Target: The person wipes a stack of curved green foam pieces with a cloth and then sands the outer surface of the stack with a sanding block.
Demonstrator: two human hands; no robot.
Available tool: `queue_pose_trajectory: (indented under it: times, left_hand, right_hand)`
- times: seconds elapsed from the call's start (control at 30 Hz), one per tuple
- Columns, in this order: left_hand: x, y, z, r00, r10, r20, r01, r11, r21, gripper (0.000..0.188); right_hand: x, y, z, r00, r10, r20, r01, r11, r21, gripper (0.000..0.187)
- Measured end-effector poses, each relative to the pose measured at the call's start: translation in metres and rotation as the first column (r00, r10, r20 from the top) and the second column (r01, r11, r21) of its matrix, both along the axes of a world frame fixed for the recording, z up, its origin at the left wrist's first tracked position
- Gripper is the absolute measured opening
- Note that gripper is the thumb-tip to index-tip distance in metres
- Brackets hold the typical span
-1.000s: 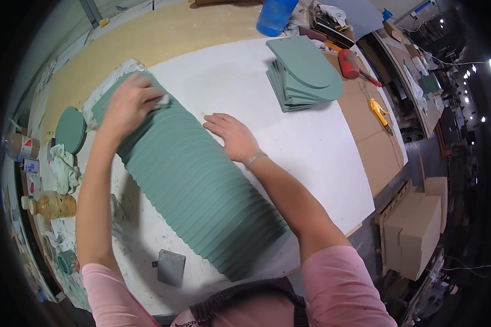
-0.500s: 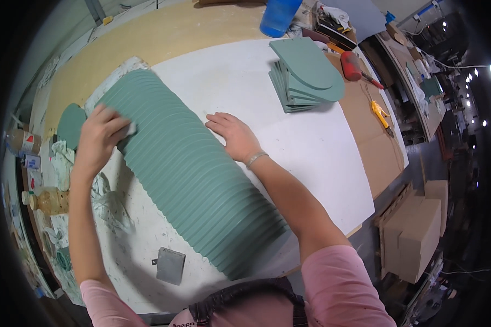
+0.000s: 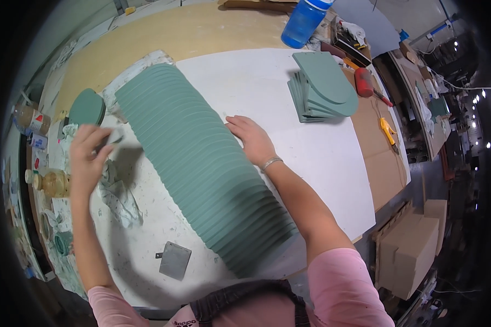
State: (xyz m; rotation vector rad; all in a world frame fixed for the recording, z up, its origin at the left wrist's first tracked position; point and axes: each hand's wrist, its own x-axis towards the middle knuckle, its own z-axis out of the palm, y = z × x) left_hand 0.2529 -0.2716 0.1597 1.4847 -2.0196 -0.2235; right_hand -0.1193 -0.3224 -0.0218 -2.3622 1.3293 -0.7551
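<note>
A long row of green rounded panels (image 3: 196,158) lies overlapped like shingles, slanting across the table. Just off its left side, my left hand (image 3: 89,150) is raised and pinches a small pale grey piece (image 3: 115,136), perhaps a pad or folded cloth; blur hides its kind. My right hand (image 3: 252,140) rests at the right edge of the row, fingers stretched out and touching the panels. It holds nothing. Near my left hand lie a round green piece (image 3: 86,107) and crumpled, stained rags (image 3: 120,201).
A smaller stack of green panels (image 3: 327,90) sits at the far right, by a red mallet (image 3: 364,83) and a yellow-handled tool (image 3: 387,131). A blue bottle (image 3: 304,24) stands behind. Bottles (image 3: 53,182) line the left edge; a grey metal plate (image 3: 175,260) lies near me.
My left hand has come off the panels, moving left and toward me with the grey piece. My right hand stays at the row's right edge. The whole view has shifted slightly.
</note>
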Motion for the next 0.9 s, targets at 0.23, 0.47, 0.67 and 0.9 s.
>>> queue_pose_trajectory:
  times: [0.23,0.47,0.67,0.9]
  left_hand:
    - [-0.005,-0.035,-0.053,0.98,0.027,0.198,-0.001,0.992,-0.126,0.024]
    - [-0.034,-0.006,-0.026,0.957,-0.171,0.235,0.18,0.983,-0.019,0.03]
    - [-0.046,-0.021,-0.028,0.966,-0.2,0.163,0.22,0.968,-0.119,0.029]
    - [-0.026,-0.011,-0.024,0.955,-0.234,0.182,0.236,0.972,0.014,0.025]
  right_hand:
    - [0.006,-0.001,0.003,0.999,0.007,0.035,-0.008,1.0,0.007,0.043]
    - [-0.002,0.001,0.002,1.0,-0.027,0.016,0.026,0.999,0.031,0.043]
    - [0.008,0.001,0.001,1.0,0.002,0.027,-0.001,1.0,-0.01,0.042]
    - [-0.002,-0.001,0.004,0.999,-0.032,0.006,0.032,0.999,0.01,0.04]
